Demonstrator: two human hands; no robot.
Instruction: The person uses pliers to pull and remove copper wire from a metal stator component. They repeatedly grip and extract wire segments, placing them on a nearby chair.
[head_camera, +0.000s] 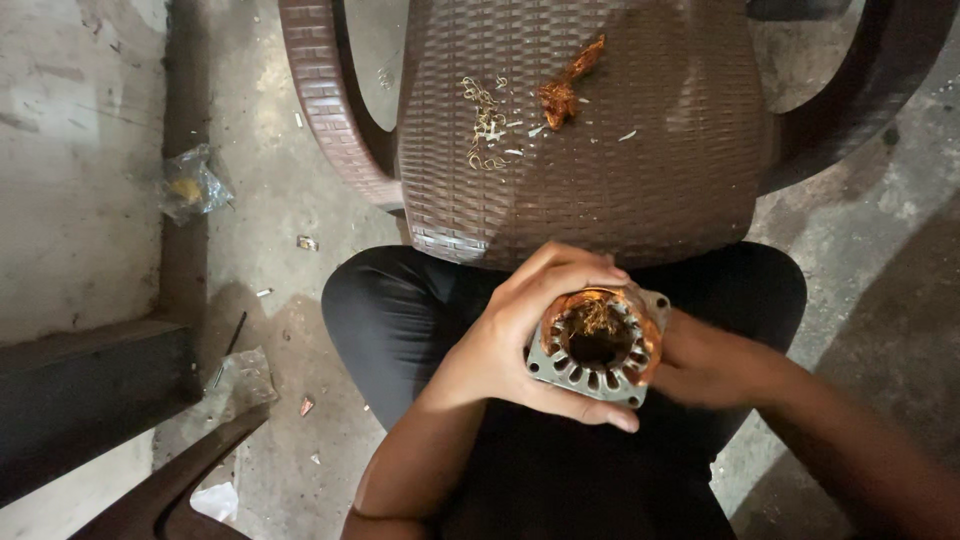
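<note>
Left hand (500, 335) wraps the motor stator (598, 345) from its left, fingers curled over top and under the lower edge. Stator held above the lap, open end up. Right hand (705, 360) grips its right side, partly hidden. Brown chair (640, 150) beyond.

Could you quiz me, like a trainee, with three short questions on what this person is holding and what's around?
1. True or false: both hands grip the metal motor stator.
2. What lies on the brown woven chair seat? A) a hammer B) wire scraps and a coppery clump C) nothing
3. Fill in: the left hand wraps its fingers over the stator's ____ edge.

Key:
1. True; the right hand grips it from the other side.
2. B
3. Top, with the thumb along the bottom edge.
</note>
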